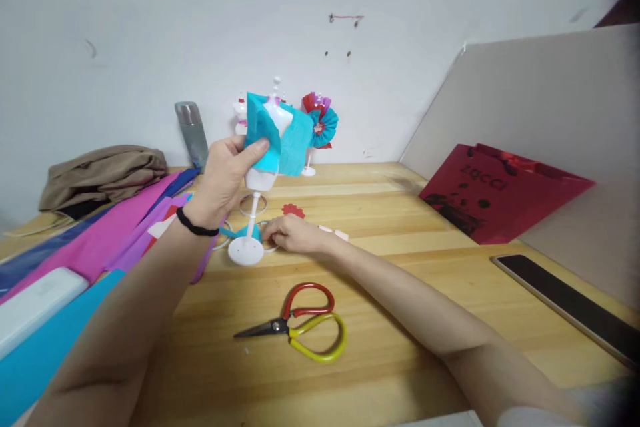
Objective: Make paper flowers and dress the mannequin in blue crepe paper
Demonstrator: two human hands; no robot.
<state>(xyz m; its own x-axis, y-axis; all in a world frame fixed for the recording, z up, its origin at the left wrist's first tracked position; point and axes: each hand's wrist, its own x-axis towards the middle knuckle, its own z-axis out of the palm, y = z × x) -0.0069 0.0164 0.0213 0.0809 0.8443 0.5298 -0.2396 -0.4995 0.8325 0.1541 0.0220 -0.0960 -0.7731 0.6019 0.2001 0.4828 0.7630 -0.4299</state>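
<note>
My left hand [227, 170] holds a small white mannequin [279, 119] up off the table, its round base tilted toward me. Blue crepe paper [295, 143] wraps behind the figure's body, and my left thumb presses one side of it against the front. Lower down, my right hand [283, 232] is at the table behind the mannequin's base, its fingers closed beside a tape roll and a blue scrap [255, 232]. Whatever its fingertips pinch is too small to make out. Red-and-yellow scissors [287, 325] lie in front of both hands.
Decorated mannequins [323, 125] and a grey bottle [191, 133] stand by the wall. Coloured paper sheets [100, 240], a brown cloth [105, 177] and a white device [43, 303] are at left. A red bag [500, 193] and a phone [565, 300] lie at right.
</note>
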